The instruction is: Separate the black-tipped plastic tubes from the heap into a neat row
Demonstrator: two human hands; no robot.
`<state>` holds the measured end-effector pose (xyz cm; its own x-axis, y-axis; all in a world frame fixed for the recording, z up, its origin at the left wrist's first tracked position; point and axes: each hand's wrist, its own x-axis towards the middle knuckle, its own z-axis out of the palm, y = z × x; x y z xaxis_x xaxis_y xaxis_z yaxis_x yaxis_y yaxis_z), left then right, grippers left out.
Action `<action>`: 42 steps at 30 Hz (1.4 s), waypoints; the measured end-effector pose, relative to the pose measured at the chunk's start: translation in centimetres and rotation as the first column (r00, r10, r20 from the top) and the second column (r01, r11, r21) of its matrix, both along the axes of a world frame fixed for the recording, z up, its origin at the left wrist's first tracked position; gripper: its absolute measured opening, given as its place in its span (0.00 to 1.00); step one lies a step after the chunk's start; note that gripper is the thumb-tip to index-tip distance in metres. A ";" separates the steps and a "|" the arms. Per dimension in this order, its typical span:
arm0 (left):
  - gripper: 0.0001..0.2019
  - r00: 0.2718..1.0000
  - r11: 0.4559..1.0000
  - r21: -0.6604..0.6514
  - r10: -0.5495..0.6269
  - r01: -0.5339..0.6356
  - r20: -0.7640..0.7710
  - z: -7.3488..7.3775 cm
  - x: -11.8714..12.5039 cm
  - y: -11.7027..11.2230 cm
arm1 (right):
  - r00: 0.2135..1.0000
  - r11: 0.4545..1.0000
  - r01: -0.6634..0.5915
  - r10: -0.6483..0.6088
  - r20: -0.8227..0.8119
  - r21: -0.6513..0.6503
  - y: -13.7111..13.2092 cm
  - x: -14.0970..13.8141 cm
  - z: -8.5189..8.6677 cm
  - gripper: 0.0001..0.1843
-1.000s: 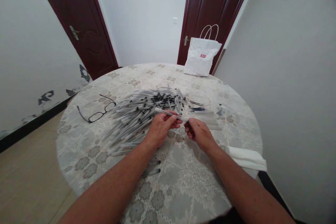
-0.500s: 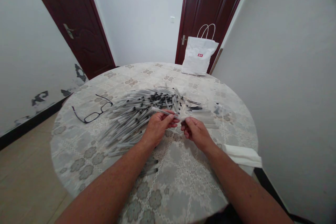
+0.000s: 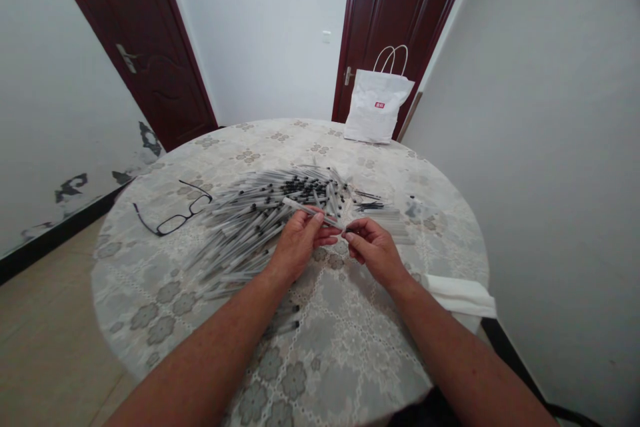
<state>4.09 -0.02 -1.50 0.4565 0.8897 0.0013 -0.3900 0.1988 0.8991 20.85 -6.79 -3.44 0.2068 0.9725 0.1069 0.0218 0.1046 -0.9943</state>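
One round table, one broad heap of slim tubes, two bare hands

The table (image 3: 350, 360) wears a pale, flower-patterned cloth. Across its middle fans the heap of slim tubes (image 3: 235, 213), translucent grey, many with black ends. A white paper bag (image 3: 375, 117) with looped handles stands upright at the far edge. Folded white fabric (image 3: 460, 295) lies at the right edge, near the right forearm. Black-framed glasses (image 3: 189, 215) rest, arms unfolded, left of the heap. The left hand (image 3: 297, 240) grips a single tube (image 3: 299, 205) between thumb and fingers, above the heap's near side. The right hand (image 3: 373, 247) pinches a small dark piece (image 3: 349, 231) at that tube's right end; whether the two are joined is too small to tell.
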 end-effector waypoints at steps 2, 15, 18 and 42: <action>0.16 0.999 0.999 -0.022 -0.026 0.027 0.039 0.2 0.0 -0.2 | 0.999 1.000 -0.008 0.007 0.052 0.025 -0.1 -0.1 0.0 0.13; 0.16 0.994 0.997 0.037 0.068 -0.071 0.088 0.5 0.0 0.0 | 0.974 0.989 0.138 -0.147 0.175 0.059 0.1 -0.3 0.1 0.10; 0.16 0.994 0.996 0.033 0.080 -0.083 0.072 0.4 0.0 0.2 | 0.979 0.992 0.109 -0.117 0.164 0.062 0.1 -0.1 -0.1 0.10; 0.14 0.979 0.986 0.118 0.134 -0.116 -0.152 0.4 -0.1 0.0 | 0.768 0.987 -0.053 0.138 0.625 -0.153 -0.1 6.7 1.9 0.09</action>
